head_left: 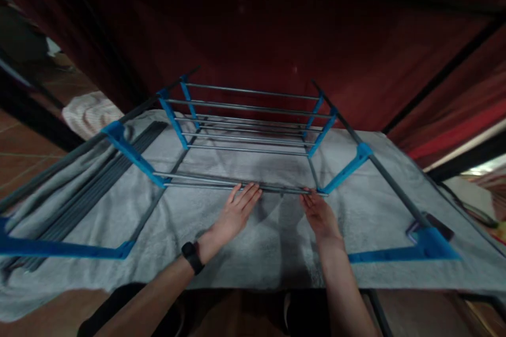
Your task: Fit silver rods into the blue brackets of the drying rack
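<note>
Bright blue can be spotted on all the brackets [363,151], with plain grey kept for the rods [249,108]. A paler grey is seen across the blanket [237,258], and deep, dark red is shown by the curtain [256,47], cut by a black bar [446,72]. Black's also been used for the wristwatch [192,258], and the bunched cloth [90,113] is tinted pinkish-white.

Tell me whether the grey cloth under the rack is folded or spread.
Spread: the grey cloth lies opened out beneath the rack, wrinkled in places.
</note>
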`<control>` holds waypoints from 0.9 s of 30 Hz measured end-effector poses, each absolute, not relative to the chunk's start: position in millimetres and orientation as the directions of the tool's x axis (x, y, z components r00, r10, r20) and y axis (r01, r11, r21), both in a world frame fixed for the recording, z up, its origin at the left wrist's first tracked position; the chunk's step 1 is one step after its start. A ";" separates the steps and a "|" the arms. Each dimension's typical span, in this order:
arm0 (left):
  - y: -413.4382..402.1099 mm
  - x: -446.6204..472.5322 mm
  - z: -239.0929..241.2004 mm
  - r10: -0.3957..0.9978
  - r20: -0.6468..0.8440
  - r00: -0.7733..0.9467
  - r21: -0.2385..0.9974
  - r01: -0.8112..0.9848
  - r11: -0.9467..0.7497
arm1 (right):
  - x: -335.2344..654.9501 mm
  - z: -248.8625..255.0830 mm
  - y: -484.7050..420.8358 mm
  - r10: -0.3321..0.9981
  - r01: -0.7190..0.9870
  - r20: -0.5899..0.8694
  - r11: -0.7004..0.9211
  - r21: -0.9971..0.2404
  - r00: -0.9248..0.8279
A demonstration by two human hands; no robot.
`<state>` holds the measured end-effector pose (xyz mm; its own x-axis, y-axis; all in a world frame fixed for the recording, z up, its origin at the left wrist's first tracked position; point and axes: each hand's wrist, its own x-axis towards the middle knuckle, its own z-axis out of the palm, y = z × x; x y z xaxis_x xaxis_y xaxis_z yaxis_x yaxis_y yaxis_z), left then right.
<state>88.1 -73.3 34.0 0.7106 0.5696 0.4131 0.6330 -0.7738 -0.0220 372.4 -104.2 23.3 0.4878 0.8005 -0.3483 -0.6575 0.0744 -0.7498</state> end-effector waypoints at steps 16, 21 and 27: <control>-34.5 315.1 100.6 0.654 0.124 0.746 0.507 0.519 -0.688 | 365.4 29.0 -89.2 0.803 -0.567 -0.218 0.174 -0.805 0.555; -30.2 335.6 106.5 0.697 -0.001 0.717 0.452 0.622 -0.640 | 365.7 35.0 -87.7 0.812 -0.533 -0.186 0.174 -0.828 0.553; -31.0 335.0 113.7 0.668 -0.039 0.743 0.352 0.636 -0.686 | 379.1 34.6 -94.6 0.835 -0.263 -0.115 0.036 -0.964 0.539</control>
<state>335.0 -31.0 113.7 0.7427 0.6685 -0.0390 0.6363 -0.6864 0.3521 379.1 -94.6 34.6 0.5388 0.8345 -0.1153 -0.2627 0.0363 -0.9642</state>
